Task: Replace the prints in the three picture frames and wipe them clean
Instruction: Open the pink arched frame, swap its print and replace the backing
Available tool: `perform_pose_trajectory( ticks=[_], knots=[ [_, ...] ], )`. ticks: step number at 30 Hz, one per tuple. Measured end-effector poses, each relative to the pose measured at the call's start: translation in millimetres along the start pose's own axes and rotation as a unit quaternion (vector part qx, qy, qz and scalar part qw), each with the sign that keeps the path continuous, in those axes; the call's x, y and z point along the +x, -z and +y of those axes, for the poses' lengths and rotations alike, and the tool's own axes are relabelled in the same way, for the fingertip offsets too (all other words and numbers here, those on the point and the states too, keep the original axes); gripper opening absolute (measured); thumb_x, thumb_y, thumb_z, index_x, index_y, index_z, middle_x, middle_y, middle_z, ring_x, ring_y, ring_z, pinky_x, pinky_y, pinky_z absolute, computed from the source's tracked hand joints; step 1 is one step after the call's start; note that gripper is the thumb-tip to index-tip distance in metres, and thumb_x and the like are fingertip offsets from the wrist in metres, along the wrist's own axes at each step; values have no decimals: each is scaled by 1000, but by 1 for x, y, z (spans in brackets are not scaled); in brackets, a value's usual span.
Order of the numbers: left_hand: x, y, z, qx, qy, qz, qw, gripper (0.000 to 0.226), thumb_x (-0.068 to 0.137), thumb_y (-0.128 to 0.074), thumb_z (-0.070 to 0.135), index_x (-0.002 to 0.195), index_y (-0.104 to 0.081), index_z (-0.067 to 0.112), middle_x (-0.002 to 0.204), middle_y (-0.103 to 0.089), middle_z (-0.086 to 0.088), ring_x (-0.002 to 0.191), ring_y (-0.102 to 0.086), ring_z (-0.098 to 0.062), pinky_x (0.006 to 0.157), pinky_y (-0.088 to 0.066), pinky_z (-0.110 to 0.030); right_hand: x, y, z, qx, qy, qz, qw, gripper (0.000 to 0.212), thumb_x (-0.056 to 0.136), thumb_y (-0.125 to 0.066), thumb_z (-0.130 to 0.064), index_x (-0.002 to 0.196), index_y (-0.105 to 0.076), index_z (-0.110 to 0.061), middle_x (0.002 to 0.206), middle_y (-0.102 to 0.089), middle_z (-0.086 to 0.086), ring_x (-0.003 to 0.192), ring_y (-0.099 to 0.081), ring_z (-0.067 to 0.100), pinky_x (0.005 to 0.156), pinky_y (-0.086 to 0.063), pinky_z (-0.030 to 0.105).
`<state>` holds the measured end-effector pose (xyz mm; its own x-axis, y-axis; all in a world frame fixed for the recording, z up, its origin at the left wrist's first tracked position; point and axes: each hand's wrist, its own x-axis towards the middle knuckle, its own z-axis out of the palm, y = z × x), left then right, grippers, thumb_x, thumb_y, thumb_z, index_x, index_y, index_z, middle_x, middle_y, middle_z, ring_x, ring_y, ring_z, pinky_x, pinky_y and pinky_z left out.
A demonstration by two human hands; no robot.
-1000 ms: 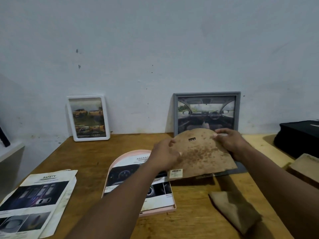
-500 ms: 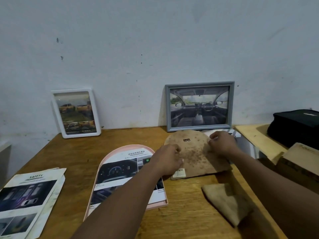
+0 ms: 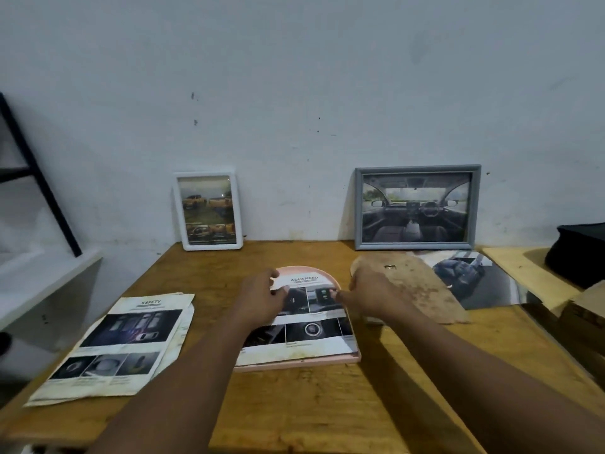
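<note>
**Q:** Where is the item being worked on?

**A:** The pink frame [image 3: 294,363] lies flat on the table [image 3: 311,404], open side up. The print [image 3: 304,335] rests inside it. Laying the frame flat lets the sheet settle into the recess under its own weight.

**Q:** What is the state of each hand?

**A:** The left hand [image 3: 258,299] pinches the print's upper left edge between thumb and fingers. The right hand [image 3: 366,290] meets the print's right edge with a fingertip. Whether it pinches or only presses cannot be told. Contact on opposite edges probably serves to square the sheet against the arched rim.

**Q:** Why is the backing board [image 3: 422,290] set aside?

**A:** It lies just beside the frame on the right, within reach. It partly covers a loose car picture [image 3: 478,280]. Refitting it looks like the next step.

**Q:** And the other frames?

**A:** The white frame [image 3: 209,246] and the grey frame [image 3: 417,168] lean upright against the wall, well apart from the hands. A leaflet [image 3: 124,342] lies at the left.
</note>
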<state>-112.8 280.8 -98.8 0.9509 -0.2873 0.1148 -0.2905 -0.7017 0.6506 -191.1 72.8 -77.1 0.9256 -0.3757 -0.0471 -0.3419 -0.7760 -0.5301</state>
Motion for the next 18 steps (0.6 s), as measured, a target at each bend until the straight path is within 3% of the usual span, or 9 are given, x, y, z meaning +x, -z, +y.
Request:
perform_pose_trajectory(
  ticks=[2, 6, 11, 14, 18],
  knots=[
    [-11, 9, -20, -3, 14, 7, 1000, 44, 99, -63, 32, 140, -52, 21, 136, -60, -5, 105, -57, -15, 84, -47, -28, -7, -15, -10, -15, -12, -29, 999, 30, 88, -72, -38, 103, -59, -15, 85, -62, -2, 77, -63, 14, 58, -49, 27],
    [-26, 18, -39, -39, 22, 29, 999, 46, 99, -64, 32, 142, -51, 25, 139, -59, -2, 115, -59, -17, 91, -51, -31, -17, -36, -26, 11, -8, -2, 1000, 28, 88, -73, -33, 108, -61, -16, 91, -63, -1, 89, -65, 20, 78, -59, 37],
    [-30, 27, -53, -105, 58, 83, 989, 48, 98, -64, 32, 144, -51, 25, 137, -60, 0, 104, -60, -12, 75, -51, -22, -22, -52, -44, 38, -23, 15, 999, 31, 84, -79, -38, 99, -59, -20, 86, -60, -5, 83, -62, 16, 57, -45, 26],
    [-29, 25, -57, -115, 63, 99, 986, 47, 98, -65, 34, 142, -53, 25, 127, -62, 3, 84, -57, -1, 57, -46, -13, -21, -52, -48, 35, -44, 38, 998, 31, 83, -80, -37, 92, -56, -21, 96, -65, 1, 82, -59, 18, 53, -38, 27],
    [-26, 21, -57, -123, 70, 110, 984, 45, 98, -64, 34, 141, -53, 26, 124, -63, 4, 84, -57, -3, 55, -45, -12, -20, -55, -49, 39, -50, 62, 996, 28, 85, -79, -36, 90, -60, -17, 95, -66, 1, 82, -60, 21, 53, -39, 30]
  ],
)
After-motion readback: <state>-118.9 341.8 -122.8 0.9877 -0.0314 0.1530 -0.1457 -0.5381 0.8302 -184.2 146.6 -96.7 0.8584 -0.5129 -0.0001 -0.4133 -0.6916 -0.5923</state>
